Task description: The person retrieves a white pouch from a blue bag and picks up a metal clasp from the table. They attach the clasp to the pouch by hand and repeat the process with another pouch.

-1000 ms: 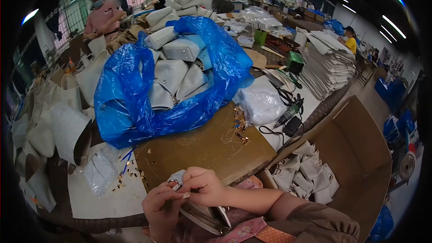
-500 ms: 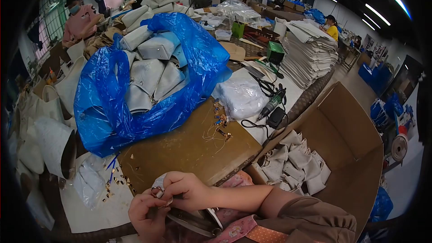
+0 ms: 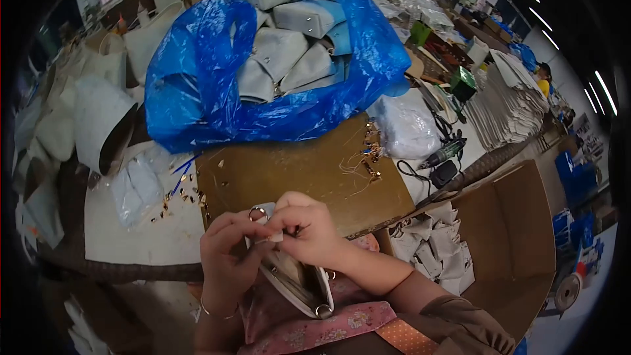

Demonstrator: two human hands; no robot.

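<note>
A small pale handbag [image 3: 297,277] with its zipped mouth gaping hangs below my hands, over my lap. One metal ring [image 3: 258,212] shows at its upper end, between my fingers, and another ring [image 3: 323,311] sits at its lower end. My left hand [image 3: 231,244] is closed, thumb and fingers pinching the bag's upper end near the ring. Opposite it, my right hand [image 3: 307,229] is closed in a pinch at the same end, where a small whitish tab [image 3: 275,237] shows at the fingertips. The fingers hide exactly what is gripped there.
A blue plastic bag [image 3: 217,128] of pale handbags stands on the table beyond a brown board [image 3: 282,171]. Small gold metal fittings [image 3: 187,200] lie left, and more [image 3: 371,151] right. A power tool [image 3: 444,152] lies near a cardboard box [image 3: 509,223] holding pale pieces.
My view has tipped downward, so the table things sit higher. The bag has come more fully into view with its open mouth upward. Both hands still pinch its upper end.
</note>
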